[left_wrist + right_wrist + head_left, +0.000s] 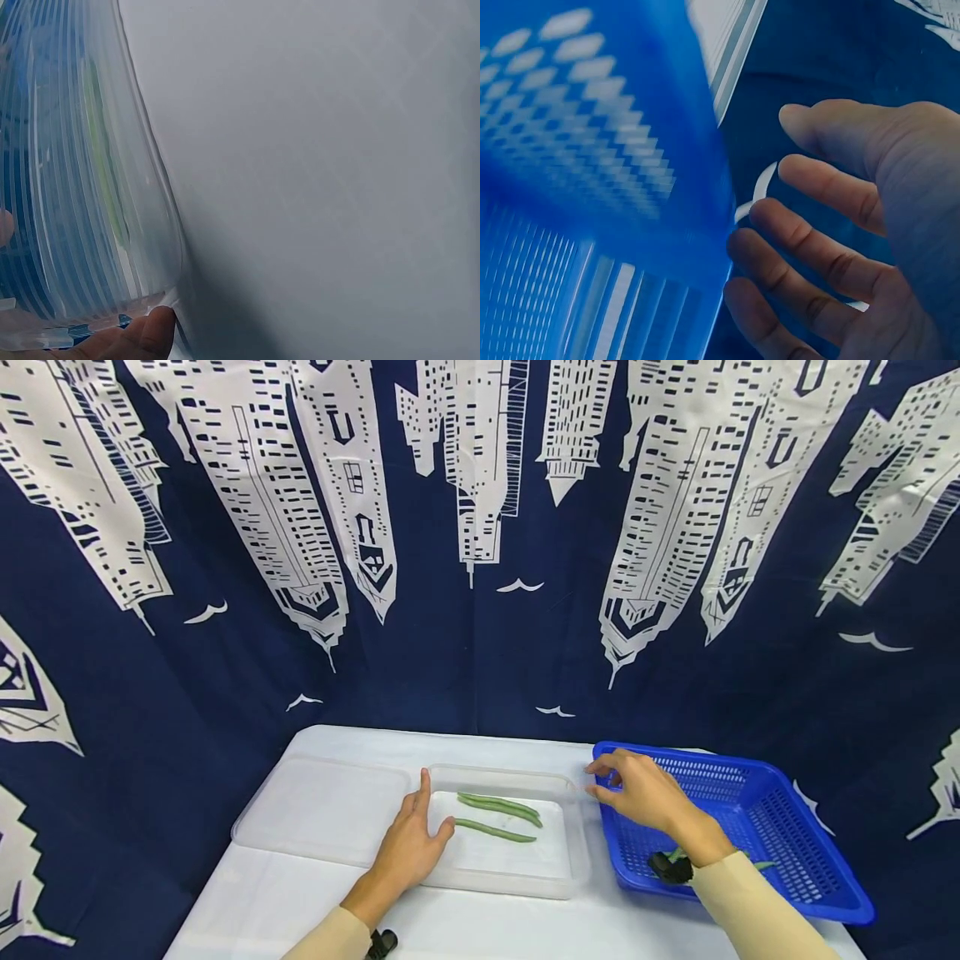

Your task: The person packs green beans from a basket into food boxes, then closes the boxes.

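My left hand [415, 843] rests at the left side of a clear plastic container [517, 883], index finger extended and thumb over its inside. In the left wrist view, fingertips touch the container's edge. Several green beans [498, 807] lie in the container, on its white bottom; one shows through the ribbed wall in the left wrist view. My right hand [645, 789] hovers above the left rim of a blue plastic basket [825, 906], fingers loosely bent and holding nothing. More green beans [763, 865] lie in the basket, partly hidden by the right wrist.
A translucent lid [322, 806] lies flat on the white table [247, 902], left of the container. Behind the table hangs a dark blue cloth [480, 668] with white building prints. The basket stands at the table's right edge.
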{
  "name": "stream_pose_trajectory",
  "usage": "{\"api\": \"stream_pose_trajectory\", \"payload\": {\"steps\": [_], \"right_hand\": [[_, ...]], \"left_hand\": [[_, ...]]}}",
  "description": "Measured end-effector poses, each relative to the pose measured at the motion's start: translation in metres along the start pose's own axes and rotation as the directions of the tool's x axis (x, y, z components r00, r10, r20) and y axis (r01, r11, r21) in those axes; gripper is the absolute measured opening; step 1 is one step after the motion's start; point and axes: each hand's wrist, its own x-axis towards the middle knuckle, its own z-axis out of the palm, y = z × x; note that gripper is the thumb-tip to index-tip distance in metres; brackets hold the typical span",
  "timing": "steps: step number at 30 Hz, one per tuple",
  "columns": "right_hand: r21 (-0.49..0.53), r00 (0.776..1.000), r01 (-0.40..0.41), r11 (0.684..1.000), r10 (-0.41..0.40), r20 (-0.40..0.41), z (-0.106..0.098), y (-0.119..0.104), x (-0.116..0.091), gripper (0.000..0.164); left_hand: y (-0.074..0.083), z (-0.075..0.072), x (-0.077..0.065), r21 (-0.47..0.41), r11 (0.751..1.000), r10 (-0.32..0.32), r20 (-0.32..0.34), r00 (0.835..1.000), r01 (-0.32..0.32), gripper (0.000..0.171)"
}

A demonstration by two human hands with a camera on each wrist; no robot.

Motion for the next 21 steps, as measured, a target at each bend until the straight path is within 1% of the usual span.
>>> {"api": "stream_pose_trajectory", "payload": {"steps": [4, 7, 10, 12, 14, 17, 19, 21], "right_hand": [[-0.028, 1.000, -0.003, 1.000, 0.003, 0.011, -0.011, 0.019, -0.012, 0.029], [-0.044, 0.999, 0.001, 0.999, 0.001, 0.051, -0.019, 0.035, -0.022, 0.032], [-0.061, 0.996, 0.024, 0.998, -0.018, 0.089, -0.027, 0.053, -0.032, 0.035], [-0.061, 0.993, 0.043, 0.997, -0.036, 0.111, -0.032, 0.064, -0.039, 0.036], [-0.048, 0.990, 0.044, 0.998, -0.037, 0.138, -0.036, 0.075, -0.044, 0.038], [0.003, 0.980, 0.017, 1.000, -0.017, 0.200, -0.039, 0.090, -0.052, 0.042], [0.037, 0.968, -0.002, 0.999, -0.008, 0.251, -0.042, 0.100, -0.058, 0.046], [0.062, 0.953, -0.003, 0.998, -0.016, 0.302, -0.044, 0.109, -0.062, 0.050]], "left_hand": [[0.000, 0.001, 0.001, 0.000, 1.000, 0.000, -0.001, 1.000, 0.000, 0.096], [-0.001, 0.003, 0.001, -0.005, 1.000, 0.002, -0.006, 1.000, -0.002, 0.096], [-0.002, 0.004, -0.001, -0.007, 1.000, 0.000, -0.003, 1.000, 0.000, 0.096], [-0.001, 0.004, -0.001, -0.007, 1.000, -0.003, -0.002, 1.000, 0.003, 0.096], [-0.001, 0.003, -0.001, -0.007, 1.000, -0.005, -0.003, 1.000, 0.005, 0.096], [0.000, 0.002, 0.000, -0.011, 1.000, -0.007, -0.011, 1.000, 0.006, 0.096], [0.000, 0.002, 0.000, -0.011, 1.000, -0.006, -0.013, 1.000, 0.006, 0.096], [0.000, 0.003, 0.000, -0.010, 1.000, -0.004, -0.012, 1.000, 0.003, 0.096]]}}
